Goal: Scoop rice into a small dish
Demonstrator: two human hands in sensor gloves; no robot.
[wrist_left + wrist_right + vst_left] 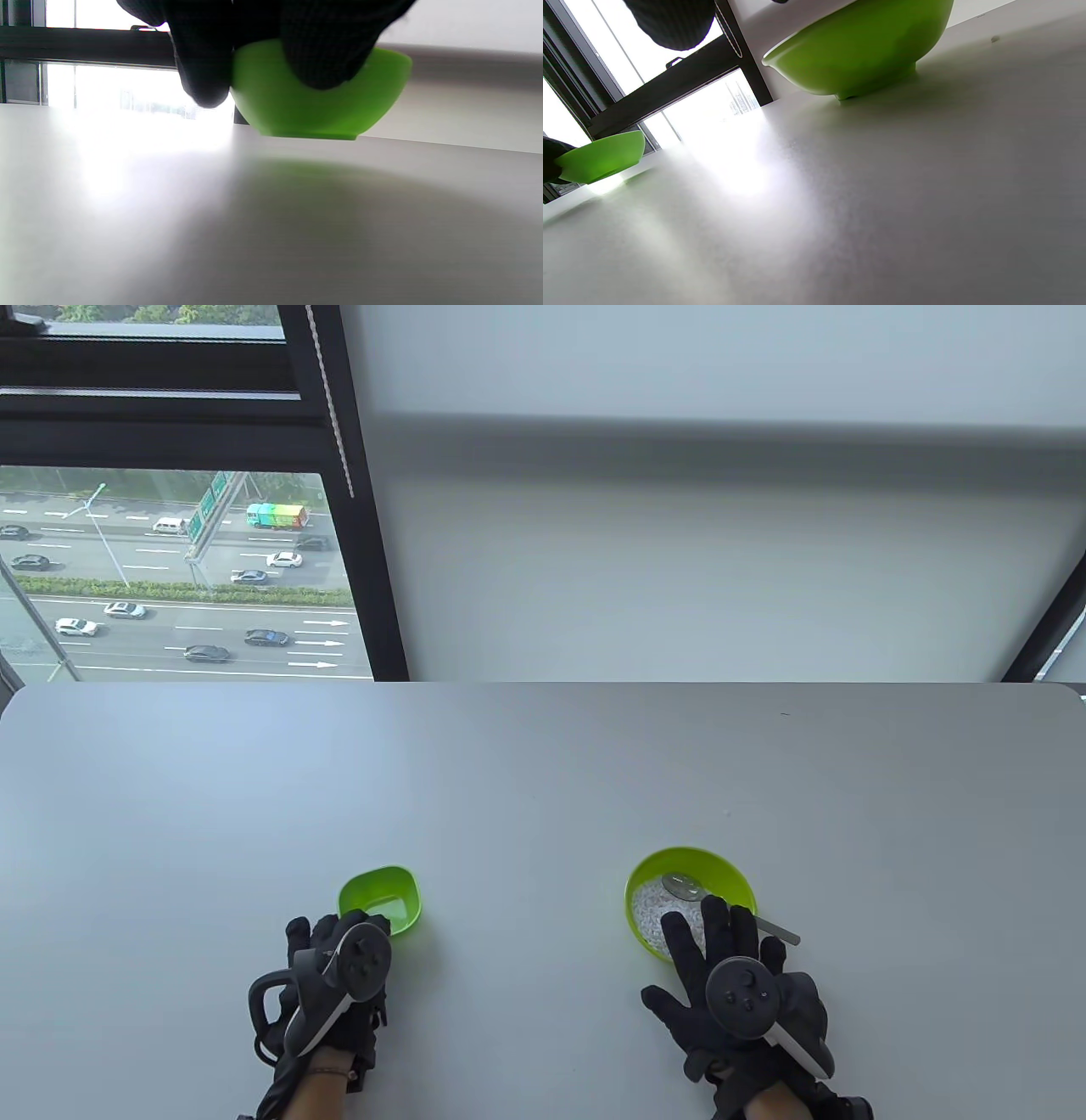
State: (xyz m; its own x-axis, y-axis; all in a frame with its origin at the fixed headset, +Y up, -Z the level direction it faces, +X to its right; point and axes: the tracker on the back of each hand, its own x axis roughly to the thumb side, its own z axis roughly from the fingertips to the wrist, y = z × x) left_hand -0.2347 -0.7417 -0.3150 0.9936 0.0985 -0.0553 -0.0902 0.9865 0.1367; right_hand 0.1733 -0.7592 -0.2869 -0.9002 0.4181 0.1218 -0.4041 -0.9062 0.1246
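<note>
A small green dish (pixel 392 899) stands on the grey table (pixel 543 780) at the front left. My left hand (pixel 335 935) holds its near rim; in the left wrist view its fingers (pixel 326 55) lie on the near wall of the small dish (pixel 318 110). A larger green bowl (pixel 730 875) of white rice (pixel 652 909) stands at the front right, with a metal spoon (pixel 683 886) in it, handle out over the right rim. My right hand (pixel 706 952) is open with fingers spread over the bowl's near rim and holds nothing.
The right wrist view shows the large bowl (pixel 861 46) from below and the small dish (pixel 602 156) far to the left. A window and a wall lie beyond the table's far edge (pixel 543 684).
</note>
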